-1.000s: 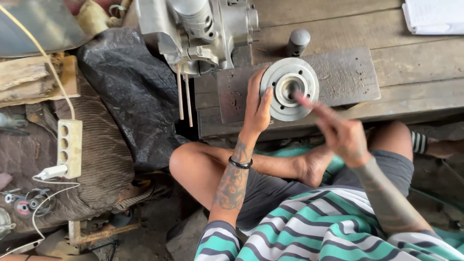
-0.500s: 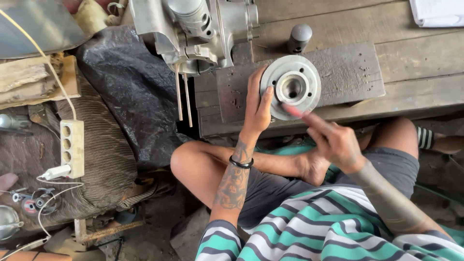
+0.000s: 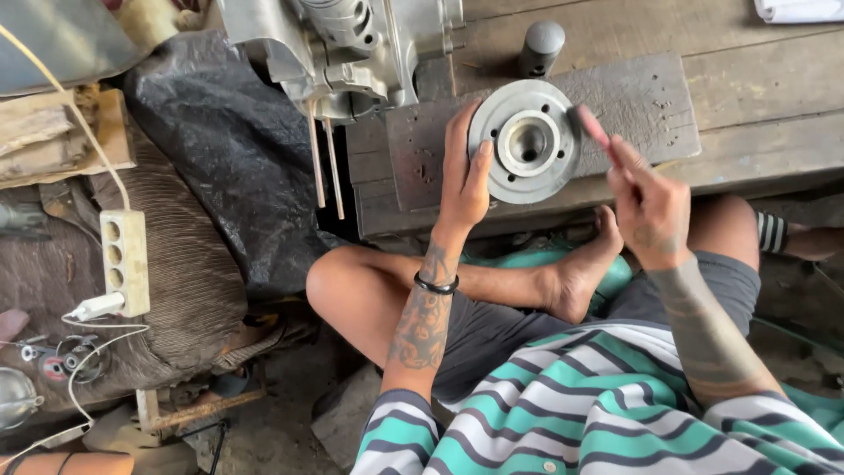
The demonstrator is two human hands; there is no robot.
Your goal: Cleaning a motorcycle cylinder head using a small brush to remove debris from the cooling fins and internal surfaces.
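Grey metal disc (image 3: 525,142) flat on wooden block (image 3: 633,97), left hand (image 3: 463,180) spread against its rim; right hand (image 3: 646,198), forefinger extended, has shifted from disc's hub to its right edge.

left hand (image 3: 463,180): arm stretched forward, tattooed forearm, black band at wrist, palm down, fingers straight and together, flat | right hand (image 3: 646,207): raised, forearm tattooed, fingers loosely curled, index finger pointing forward-left, slightly blurred | legs crossed, bare foot between the arms
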